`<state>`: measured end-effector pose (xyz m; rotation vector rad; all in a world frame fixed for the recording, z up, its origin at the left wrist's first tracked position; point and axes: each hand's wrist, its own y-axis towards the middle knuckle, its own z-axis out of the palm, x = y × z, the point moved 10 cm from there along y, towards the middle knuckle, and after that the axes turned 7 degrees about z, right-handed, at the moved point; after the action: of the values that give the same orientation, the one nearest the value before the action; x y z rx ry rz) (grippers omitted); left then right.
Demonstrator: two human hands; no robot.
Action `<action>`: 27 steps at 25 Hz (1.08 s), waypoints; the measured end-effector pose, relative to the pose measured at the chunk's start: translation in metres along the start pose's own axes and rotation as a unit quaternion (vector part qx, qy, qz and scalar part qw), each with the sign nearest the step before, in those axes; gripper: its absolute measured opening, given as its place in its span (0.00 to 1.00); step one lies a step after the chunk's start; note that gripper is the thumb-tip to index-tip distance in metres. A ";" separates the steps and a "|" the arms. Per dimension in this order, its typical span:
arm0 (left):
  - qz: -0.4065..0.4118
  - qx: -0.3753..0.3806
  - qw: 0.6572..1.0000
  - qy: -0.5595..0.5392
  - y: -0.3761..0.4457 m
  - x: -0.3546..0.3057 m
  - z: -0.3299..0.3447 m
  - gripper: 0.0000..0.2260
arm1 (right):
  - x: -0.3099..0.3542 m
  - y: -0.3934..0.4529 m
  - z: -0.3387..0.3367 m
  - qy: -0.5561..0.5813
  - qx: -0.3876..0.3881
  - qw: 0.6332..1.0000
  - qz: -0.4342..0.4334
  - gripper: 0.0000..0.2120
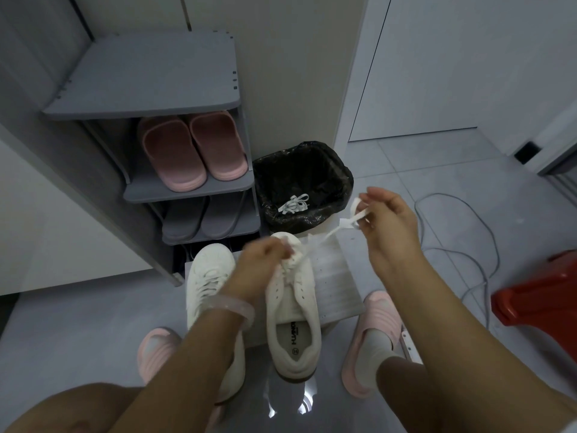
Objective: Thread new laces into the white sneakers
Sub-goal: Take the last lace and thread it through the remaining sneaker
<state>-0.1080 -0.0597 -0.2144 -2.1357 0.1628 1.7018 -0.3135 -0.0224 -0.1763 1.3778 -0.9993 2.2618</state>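
Two white sneakers stand on a white foam sheet [337, 276] on the floor. The left sneaker [207, 276] has laces in it. The right sneaker [293, 310] points away from me, its insole showing. My left hand [265, 260] grips the right sneaker's front at the eyelets. My right hand [387, 220] is raised to the right and pinches a white lace [349, 221], which runs taut down to the shoe's front eyelets.
A black-lined bin [303, 185] behind the sneakers holds a loose white lace [293, 204]. A grey shoe rack [187, 182] with pink slippers [190, 151] stands at left. A red stool [540, 301] and a grey cable [462, 245] lie at right. My feet wear pink slippers.
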 end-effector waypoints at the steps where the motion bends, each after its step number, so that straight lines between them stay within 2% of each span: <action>1: -0.012 -0.081 0.995 -0.063 0.002 -0.006 -0.030 0.14 | 0.006 0.002 -0.005 0.028 -0.011 1.000 -0.001 0.14; 2: -0.019 -0.149 0.986 -0.069 0.002 -0.009 -0.060 0.13 | 0.012 0.004 -0.011 0.047 -0.021 0.999 -0.006 0.14; 4: -0.028 -0.223 0.972 0.063 0.000 -0.015 -0.110 0.11 | 0.022 0.005 -0.018 0.059 -0.036 0.997 -0.023 0.14; 6: -0.045 -0.215 0.947 0.235 -0.002 -0.017 -0.128 0.10 | 0.027 0.001 -0.016 0.032 -0.034 0.998 -0.041 0.14; 8: -0.042 -0.170 0.932 0.316 -0.007 -0.018 -0.109 0.15 | 0.029 -0.008 0.001 -0.019 0.001 0.998 -0.060 0.16; 10: 0.041 -0.126 0.941 0.312 -0.010 -0.031 -0.067 0.18 | 0.023 -0.023 0.029 -0.069 0.069 0.993 -0.065 0.17; 11: 0.084 -0.068 0.951 0.288 -0.010 -0.034 -0.039 0.19 | 0.016 -0.031 0.044 -0.085 0.110 0.989 -0.054 0.17; 12: 0.109 0.020 0.965 0.238 -0.010 -0.034 -0.006 0.17 | 0.008 -0.039 0.057 -0.093 0.148 0.984 -0.037 0.18; 14: 0.094 0.180 0.974 0.105 -0.021 -0.028 0.044 0.08 | 0.000 -0.044 0.067 -0.085 0.183 0.979 -0.011 0.19; 15: 0.084 0.207 0.972 0.075 -0.023 -0.025 0.051 0.05 | 0.004 -0.040 0.064 -0.060 0.175 0.983 -0.006 0.19; 16: 0.090 0.211 0.969 0.088 -0.021 -0.026 0.048 0.09 | 0.011 -0.032 0.054 -0.023 0.150 0.988 -0.005 0.17; 18: 0.100 0.170 0.964 0.179 -0.013 -0.024 0.025 0.13 | 0.031 -0.013 0.023 0.051 0.070 0.996 -0.007 0.15; 20: 0.093 0.092 0.964 0.230 -0.004 -0.022 -0.005 0.14 | 0.041 0.001 -0.005 0.084 0.012 0.996 0.000 0.15; 22: 0.063 0.005 0.985 0.158 0.003 -0.015 -0.031 0.14 | 0.031 0.007 -0.017 0.088 -0.006 0.995 0.040 0.13; 24: 0.037 -0.086 0.995 0.030 0.005 -0.009 -0.045 0.11 | 0.012 0.006 -0.015 0.098 0.003 0.990 0.100 0.13; 26: 0.031 -0.146 0.987 -0.054 0.004 -0.008 -0.051 0.06 | 0.001 0.005 -0.009 0.126 0.017 0.983 0.131 0.20; 27: 0.031 -0.145 0.987 -0.058 0.004 -0.008 -0.048 0.11 | 0.001 0.004 -0.007 0.131 0.022 0.982 0.131 0.24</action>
<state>-0.0673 -0.0828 -0.1987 -2.2448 -0.0562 1.9831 -0.3208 -0.0202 -0.1793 0.9745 -1.0992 2.5860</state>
